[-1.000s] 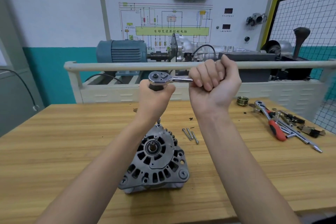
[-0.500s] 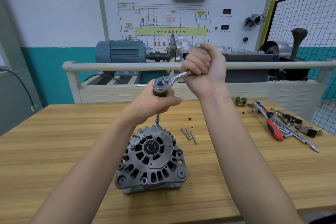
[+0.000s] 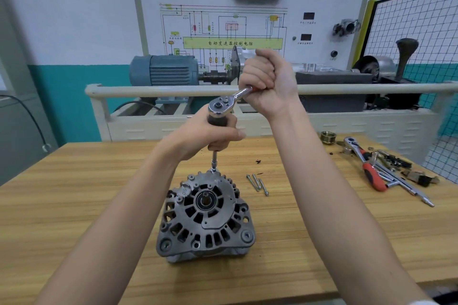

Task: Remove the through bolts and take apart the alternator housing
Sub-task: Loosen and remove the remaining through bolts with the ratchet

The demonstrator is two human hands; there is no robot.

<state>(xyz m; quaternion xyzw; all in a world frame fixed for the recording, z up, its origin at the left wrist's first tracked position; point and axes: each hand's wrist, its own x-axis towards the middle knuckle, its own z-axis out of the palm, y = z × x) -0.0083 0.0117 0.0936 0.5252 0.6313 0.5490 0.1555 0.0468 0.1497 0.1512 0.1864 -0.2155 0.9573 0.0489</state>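
1. My right hand [image 3: 269,82] covers the ratchet [image 3: 224,104] handle; only its head shows.
2. My left hand [image 3: 213,136] hides the extension's upper part.
3. The bolt head under the socket [image 3: 213,168] is too small for me to make out.

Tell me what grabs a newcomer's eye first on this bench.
Front and centre, the grey alternator stands on the wooden table. Above it, the ratchet drives an extension into its far edge: left hand grips below the head, right hand the handle. Three loose bolts lie right of it.
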